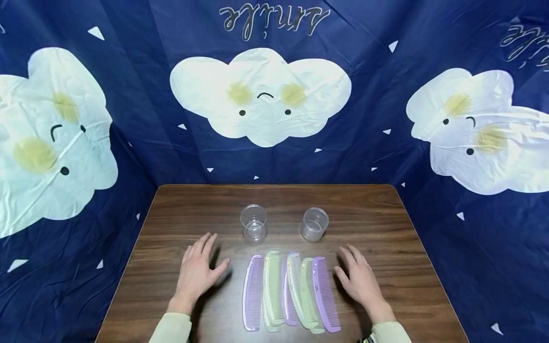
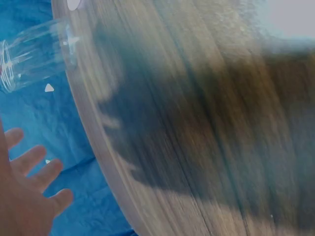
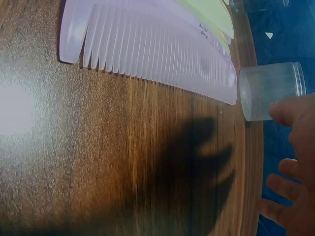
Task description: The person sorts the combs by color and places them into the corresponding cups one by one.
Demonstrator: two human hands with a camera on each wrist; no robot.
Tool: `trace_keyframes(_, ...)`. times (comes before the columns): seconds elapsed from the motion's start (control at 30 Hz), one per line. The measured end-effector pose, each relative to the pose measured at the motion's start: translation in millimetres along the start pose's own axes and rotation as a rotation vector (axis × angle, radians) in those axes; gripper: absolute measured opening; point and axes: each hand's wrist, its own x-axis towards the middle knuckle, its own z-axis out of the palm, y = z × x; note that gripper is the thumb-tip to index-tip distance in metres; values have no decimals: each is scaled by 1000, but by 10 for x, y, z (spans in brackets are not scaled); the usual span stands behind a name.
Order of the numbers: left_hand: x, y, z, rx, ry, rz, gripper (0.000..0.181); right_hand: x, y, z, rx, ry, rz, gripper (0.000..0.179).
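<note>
Several purple and green plastic combs lie side by side on the table, partly overlapping, with a purple comb (image 1: 252, 293) at the left end, a green comb (image 1: 274, 286) beside it and another purple comb (image 1: 325, 293) at the right end. My left hand (image 1: 198, 271) is left of the combs, fingers spread and holding nothing. To their right is my right hand (image 1: 358, 276), its fingers extended and apart from the nearest purple comb (image 3: 157, 44). Behind the combs stand two clear plastic cups, a left cup (image 1: 254, 223) and a right cup (image 1: 314, 224).
The wooden table (image 1: 180, 200) has rounded far corners. Around it hangs a dark blue cloth (image 1: 369, 157) printed with white clouds, close behind the far edge. Both hands cast shadows on the tabletop.
</note>
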Motion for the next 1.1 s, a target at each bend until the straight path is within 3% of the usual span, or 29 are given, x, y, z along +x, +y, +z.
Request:
trace_keyframes(0.57, 85, 53, 31, -44, -55, -25, 86, -5, -27, 76, 31, -27, -70, 49)
trace_keyframes(1.1, 185, 121, 11, -178, -121, -99, 93, 6, -72, 136, 42, -46, -90, 50)
